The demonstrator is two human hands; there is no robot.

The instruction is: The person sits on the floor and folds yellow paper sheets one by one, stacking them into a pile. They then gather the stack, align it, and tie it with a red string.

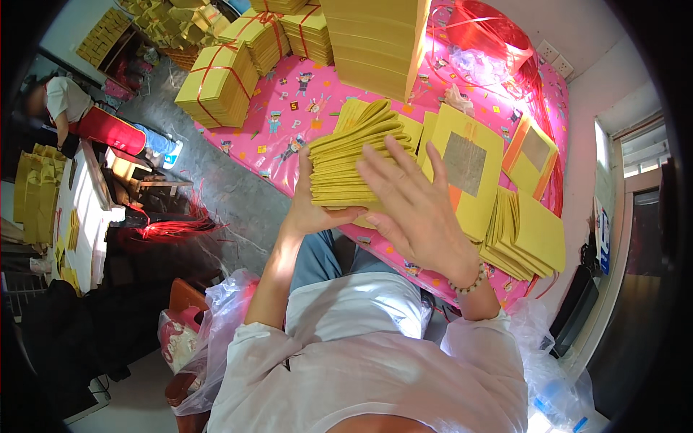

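Note:
A thick stack of yellow folded paper (346, 169) stands over the near edge of the pink table cover, its layers fanning out toward the top. My left hand (309, 208) grips it from the left side and beneath, thumb up along its edge. My right hand (415, 206) is open at the stack's right side, fingers spread and slightly blurred; whether the fingertips touch the paper I cannot tell. Just right of that hand lies a yellow paper pile (447, 130) with a silver-grey square on top. A fanned pile of yellow paper (523, 234) rests nearer the right edge.
Red-tied yellow paper bundles (216, 85) and a tall yellow stack (375, 47) stand on the table's far side. A roll of red plastic string (476, 32) trails down the right edge. At far left a person (76, 108) bends by a white-topped table (90, 209).

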